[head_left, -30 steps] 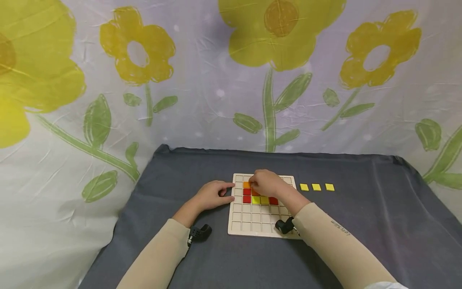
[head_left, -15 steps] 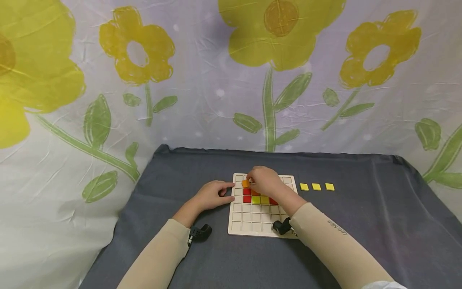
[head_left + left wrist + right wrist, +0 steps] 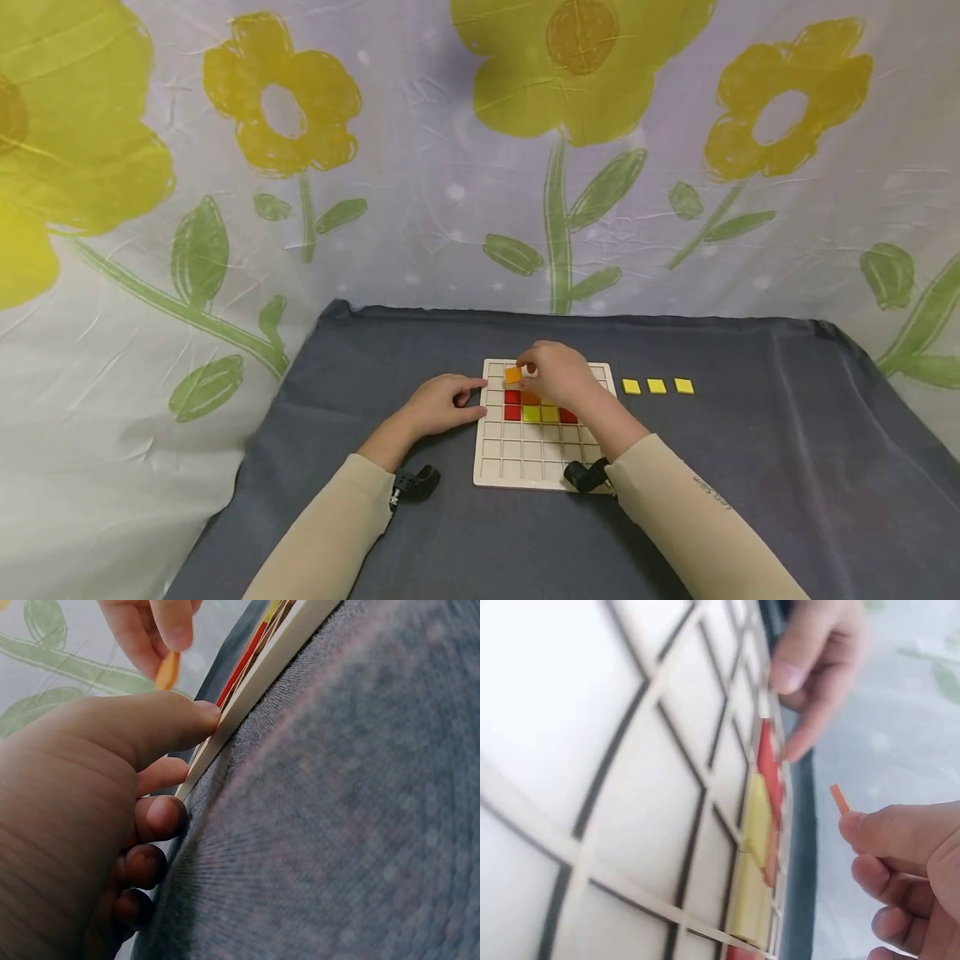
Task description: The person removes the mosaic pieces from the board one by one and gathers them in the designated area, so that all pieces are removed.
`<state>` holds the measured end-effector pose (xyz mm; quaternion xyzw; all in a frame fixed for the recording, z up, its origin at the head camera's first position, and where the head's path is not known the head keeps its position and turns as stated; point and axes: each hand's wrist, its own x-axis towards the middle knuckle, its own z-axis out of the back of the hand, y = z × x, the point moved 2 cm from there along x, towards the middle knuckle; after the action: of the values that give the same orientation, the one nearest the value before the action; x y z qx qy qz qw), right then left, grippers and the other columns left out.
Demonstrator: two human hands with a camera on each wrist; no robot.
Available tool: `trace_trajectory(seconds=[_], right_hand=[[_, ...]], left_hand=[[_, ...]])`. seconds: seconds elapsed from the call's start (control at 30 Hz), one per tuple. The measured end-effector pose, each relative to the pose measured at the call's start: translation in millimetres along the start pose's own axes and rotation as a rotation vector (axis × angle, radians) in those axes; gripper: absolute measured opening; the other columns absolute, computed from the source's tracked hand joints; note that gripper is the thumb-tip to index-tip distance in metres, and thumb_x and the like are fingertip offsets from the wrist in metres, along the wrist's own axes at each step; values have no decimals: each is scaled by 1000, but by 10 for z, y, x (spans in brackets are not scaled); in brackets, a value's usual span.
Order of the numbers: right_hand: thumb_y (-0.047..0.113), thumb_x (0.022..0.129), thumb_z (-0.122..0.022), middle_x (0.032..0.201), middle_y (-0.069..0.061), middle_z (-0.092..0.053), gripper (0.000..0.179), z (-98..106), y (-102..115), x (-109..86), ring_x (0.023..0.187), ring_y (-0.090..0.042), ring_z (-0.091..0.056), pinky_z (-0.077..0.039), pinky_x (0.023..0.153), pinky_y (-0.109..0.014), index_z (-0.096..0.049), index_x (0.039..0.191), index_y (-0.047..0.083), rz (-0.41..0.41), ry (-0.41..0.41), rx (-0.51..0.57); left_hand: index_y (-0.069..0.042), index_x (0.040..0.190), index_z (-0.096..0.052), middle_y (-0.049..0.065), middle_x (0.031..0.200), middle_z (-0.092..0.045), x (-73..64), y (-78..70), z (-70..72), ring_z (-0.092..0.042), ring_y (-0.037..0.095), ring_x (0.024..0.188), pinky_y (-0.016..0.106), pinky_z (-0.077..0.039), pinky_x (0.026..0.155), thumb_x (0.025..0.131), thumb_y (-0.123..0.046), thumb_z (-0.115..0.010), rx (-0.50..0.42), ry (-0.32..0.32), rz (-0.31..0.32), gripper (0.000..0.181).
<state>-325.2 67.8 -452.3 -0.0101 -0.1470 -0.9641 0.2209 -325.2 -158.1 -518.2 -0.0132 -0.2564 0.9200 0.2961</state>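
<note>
A pale wooden grid board [image 3: 512,472] lies on the dark cloth. Between thumb and fingertips my right hand [image 3: 558,372] pinches an orange square tile [image 3: 513,375], raised over the board's upper left cells. In the right wrist view the tile [image 3: 839,799] is seen edge-on, well off the grid. My left hand [image 3: 442,406] rests at the board's left edge, thumb and index finger spread apart and touching it; the other fingers bend loosely beneath in the left wrist view. Red tiles [image 3: 512,412] and yellow tiles [image 3: 550,414] sit in the grid, some hidden by my right hand.
To the right of the board, 3 yellow tiles [image 3: 657,386] lie in a row on the dark tablecloth [image 3: 450,533]. A curtain [image 3: 420,208] with painted flowers hangs behind the table. Black wrist cameras [image 3: 417,483] are strapped to both sleeves.
My right hand has lifted the orange tile out of its upper left cell and moved slightly up and away. My left hand has stayed at the board's edge.
</note>
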Motion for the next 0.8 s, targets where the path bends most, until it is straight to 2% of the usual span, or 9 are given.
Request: trace_trajectory(seconds=[0.27, 0.6, 0.8], right_hand=[[24, 93, -79, 100, -1, -65, 29, 156, -99, -194, 86, -19, -61, -52, 75, -39, -77, 119, 12, -30, -52, 118], [23, 95, -76, 104, -1, -65, 30, 282, -297, -390, 97, -23, -61, -50, 82, -44, -76, 122, 11, -86, -104, 265], [21, 96, -75, 103, -3, -64, 31, 421, -449, -456, 93, -24, -59, -48, 78, -43, -75, 124, 8, -91, -148, 320]], left_hand=[[-16, 141, -65, -5, 69, -46, 15, 22, -5, -40, 10, 61, 28, -33, 62, 95, -38, -75, 4, 4, -3, 52], [-15, 141, -65, -6, 68, -46, -8, 13, -20, -39, 9, 60, 29, -33, 63, 95, -36, -76, -3, 3, 0, 52], [-15, 142, -65, -6, 68, -44, -13, -5, -6, -38, 8, 60, 29, -34, 64, 95, -37, -75, -9, -1, -3, 52]])
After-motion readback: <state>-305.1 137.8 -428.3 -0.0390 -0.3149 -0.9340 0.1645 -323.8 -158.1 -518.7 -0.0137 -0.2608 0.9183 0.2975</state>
